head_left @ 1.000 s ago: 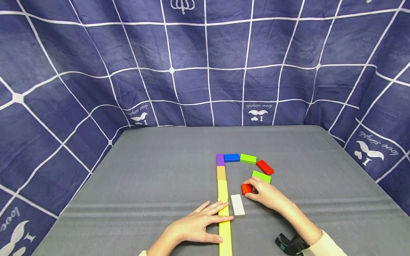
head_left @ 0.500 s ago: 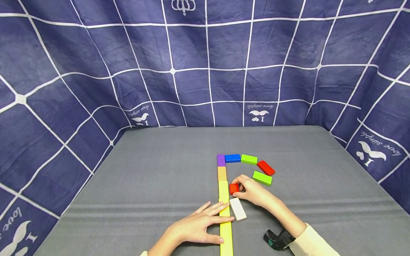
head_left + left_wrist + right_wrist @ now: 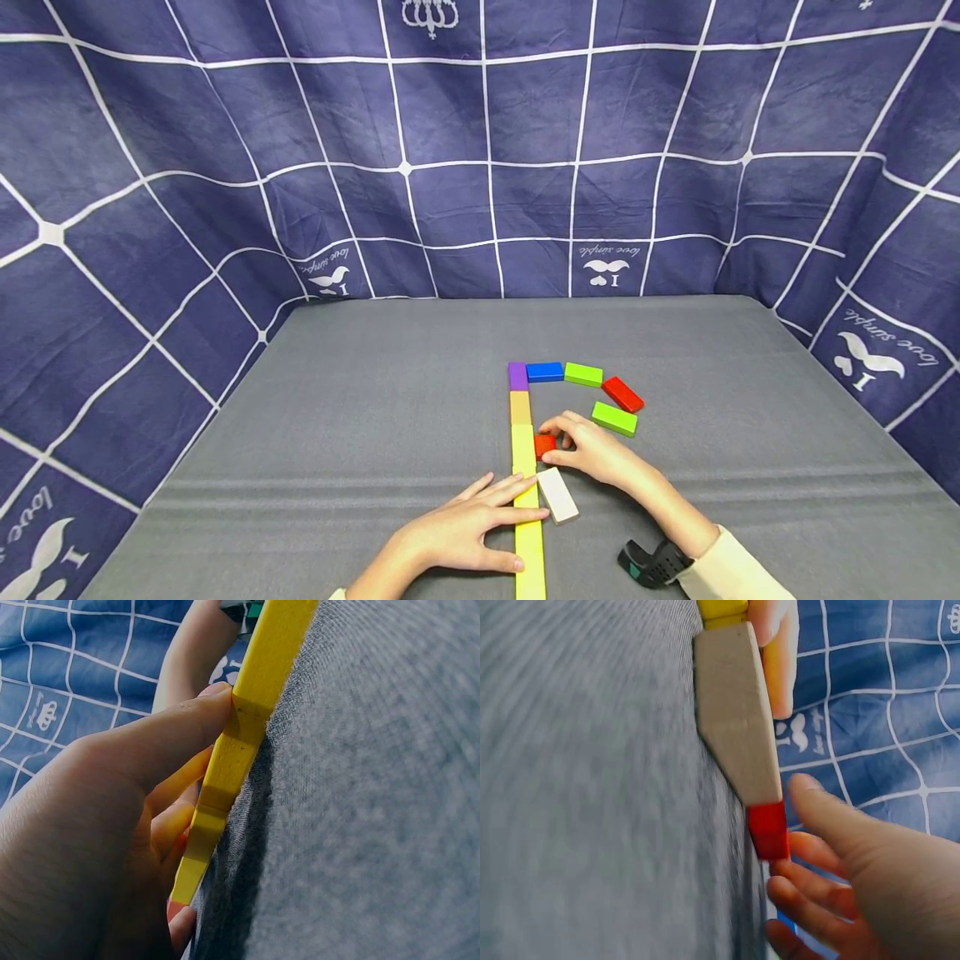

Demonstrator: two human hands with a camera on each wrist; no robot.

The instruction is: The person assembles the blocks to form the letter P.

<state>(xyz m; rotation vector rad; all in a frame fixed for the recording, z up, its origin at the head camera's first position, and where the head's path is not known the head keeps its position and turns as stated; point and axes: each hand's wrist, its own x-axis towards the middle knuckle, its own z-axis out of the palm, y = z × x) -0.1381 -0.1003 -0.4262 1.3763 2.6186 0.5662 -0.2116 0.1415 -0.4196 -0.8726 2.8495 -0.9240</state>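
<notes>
My left hand (image 3: 472, 527) lies with fingers spread over the yellow blocks (image 3: 529, 546), its thumb tip at their edge in the left wrist view. A small red block (image 3: 544, 447) sits against the right side of this row. My right hand (image 3: 588, 448) is around it, the index finger at its far end. In the right wrist view the thumb tip shows clear of the red block (image 3: 769, 832), with the fingers loosely bent. A white block (image 3: 558, 497) lies tilted between the hands, near the left fingertips. Orange (image 3: 520, 407) and purple (image 3: 517, 377) blocks continue the row.
A blue block (image 3: 544, 372), a green block (image 3: 583, 374) and a red block (image 3: 623, 394) curve rightward from the purple one. Another green block (image 3: 614, 418) lies inside that curve, close behind the right hand. A blue patterned curtain (image 3: 465, 192) surrounds the grey table (image 3: 360, 400).
My right hand has slid the small red block left until it meets the yellow row. The white block has turned slightly and shifted toward the near side. The left hand stays put.
</notes>
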